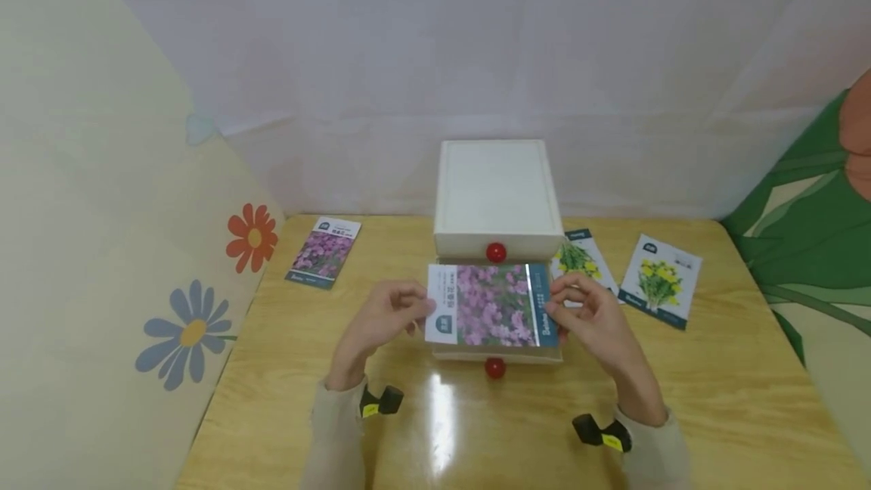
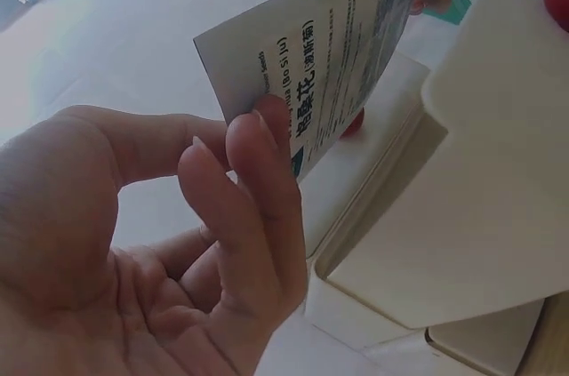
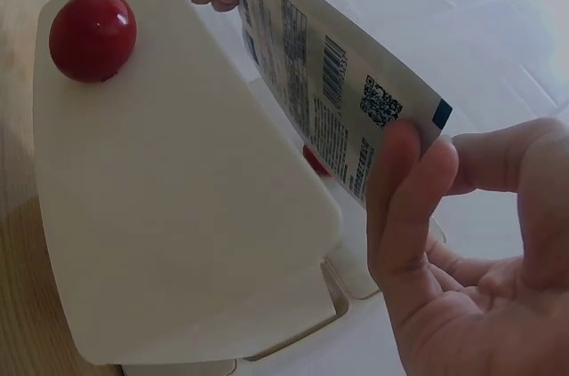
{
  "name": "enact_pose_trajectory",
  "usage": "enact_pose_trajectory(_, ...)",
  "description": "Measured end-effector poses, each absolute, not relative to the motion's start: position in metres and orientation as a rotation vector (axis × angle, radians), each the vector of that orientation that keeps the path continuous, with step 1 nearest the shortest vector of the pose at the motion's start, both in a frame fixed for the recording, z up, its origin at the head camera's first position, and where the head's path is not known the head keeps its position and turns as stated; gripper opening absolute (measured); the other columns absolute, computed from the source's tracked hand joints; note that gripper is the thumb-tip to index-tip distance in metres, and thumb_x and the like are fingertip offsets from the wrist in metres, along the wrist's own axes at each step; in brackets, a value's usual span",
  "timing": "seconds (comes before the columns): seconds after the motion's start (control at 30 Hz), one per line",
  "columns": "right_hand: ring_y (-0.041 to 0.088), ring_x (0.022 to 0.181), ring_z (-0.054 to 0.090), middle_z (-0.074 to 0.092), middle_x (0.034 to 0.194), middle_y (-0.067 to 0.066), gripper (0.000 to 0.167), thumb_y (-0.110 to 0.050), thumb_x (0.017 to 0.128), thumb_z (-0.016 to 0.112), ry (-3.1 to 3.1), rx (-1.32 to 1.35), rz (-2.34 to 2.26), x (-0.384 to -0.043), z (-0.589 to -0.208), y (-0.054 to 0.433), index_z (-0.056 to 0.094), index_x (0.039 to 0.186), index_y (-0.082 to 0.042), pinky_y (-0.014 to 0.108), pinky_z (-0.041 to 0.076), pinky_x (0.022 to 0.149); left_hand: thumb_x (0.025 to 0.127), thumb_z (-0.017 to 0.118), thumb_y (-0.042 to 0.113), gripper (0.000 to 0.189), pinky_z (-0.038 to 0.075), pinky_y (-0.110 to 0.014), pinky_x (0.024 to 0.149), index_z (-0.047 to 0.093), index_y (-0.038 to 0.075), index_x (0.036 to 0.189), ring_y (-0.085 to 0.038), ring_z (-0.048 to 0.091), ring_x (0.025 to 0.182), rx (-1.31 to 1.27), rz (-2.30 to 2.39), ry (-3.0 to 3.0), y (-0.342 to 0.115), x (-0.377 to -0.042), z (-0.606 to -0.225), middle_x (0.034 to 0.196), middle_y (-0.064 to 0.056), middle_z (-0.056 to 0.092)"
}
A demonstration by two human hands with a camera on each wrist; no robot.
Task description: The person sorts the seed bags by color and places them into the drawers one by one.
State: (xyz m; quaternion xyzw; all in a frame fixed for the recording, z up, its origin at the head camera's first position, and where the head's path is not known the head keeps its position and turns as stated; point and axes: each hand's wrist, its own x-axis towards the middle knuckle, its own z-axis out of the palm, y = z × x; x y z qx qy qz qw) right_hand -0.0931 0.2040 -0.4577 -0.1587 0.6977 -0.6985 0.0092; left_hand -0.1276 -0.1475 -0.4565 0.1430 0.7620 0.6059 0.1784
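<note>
Hands, two, both mine. Left hand (image 1: 384, 314): thumb and fingertips brought together, with only a packet's thickness between them, pinching the white end of a pink-flower packet (image 1: 491, 305). Right hand (image 1: 593, 317): likewise drawn to a pinch, on the packet's dark end.

Held packet, one: raised level between my hands, picture side up, above the pulled-out drawer (image 1: 524, 355); its printed underside shows a barcode and a QR code.

Loose packets, three. One second pink-flower packet (image 1: 323, 253), flat on the table (image 1: 272, 369) at the left. Two with yellow flowers at the right: the nearer yellow packet (image 1: 585, 262), partly hidden behind my right hand, and the farther yellow packet (image 1: 660, 282), lying aslant.

White cabinet (image 1: 497, 184), one. Red knobs, two: upper knob (image 1: 496, 252), lower knob (image 1: 495, 368).
</note>
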Motion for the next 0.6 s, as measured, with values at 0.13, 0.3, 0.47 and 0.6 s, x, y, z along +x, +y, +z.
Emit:
enact_pose_trajectory(0.13,0.009,0.059,0.062,0.069,0.093,-0.001,0.015,0.01,0.101,0.063,2.205,-0.448,-2.149,-0.094,-0.458,0.204,0.055,0.113,0.01,0.033,0.058,0.046,0.103,0.069,0.013,0.018,0.06,-0.024,0.064,0.074,-0.002,0.11,-0.019,0.068,0.075,0.427,1.717,2.15,-0.148,-0.13,-0.465,0.089,-0.008,0.076)
enact_pose_trajectory(0.3,0.009,0.061,0.063,0.068,0.094,-0.001,0.017,0.006,0.102,0.064,2.206,-0.414,-2.107,-0.095,-0.459,0.207,0.053,0.115,0.01,0.034,0.06,0.047,0.103,0.07,0.014,0.018,0.06,-0.023,0.063,0.075,-0.001,0.112,-0.02,0.068,0.074,0.388,1.714,2.157,-0.143,-0.13,-0.468,0.09,-0.009,0.077)
enact_pose_trajectory(0.47,0.009,0.064,0.065,0.068,0.096,-0.001,0.02,0.004,0.103,0.064,2.184,-0.401,-2.065,-0.095,-0.459,0.21,0.052,0.118,0.008,0.034,0.061,0.049,0.103,0.07,0.016,0.019,0.06,-0.023,0.063,0.075,0.001,0.114,-0.023,0.069,0.075,0.342,1.704,2.174,-0.139,-0.131,-0.469,0.09,-0.008,0.078)
enact_pose_trajectory(0.6,0.01,0.065,0.067,0.067,0.097,-0.001,0.022,0.005,0.103,0.064,2.107,-0.423,-2.068,-0.096,-0.458,0.213,0.051,0.122,0.003,0.033,0.062,0.05,0.103,0.069,0.017,0.02,0.06,-0.023,0.063,0.075,0.001,0.115,-0.023,0.069,0.076,0.311,1.71,2.175,-0.137,-0.131,-0.469,0.089,-0.008,0.077)
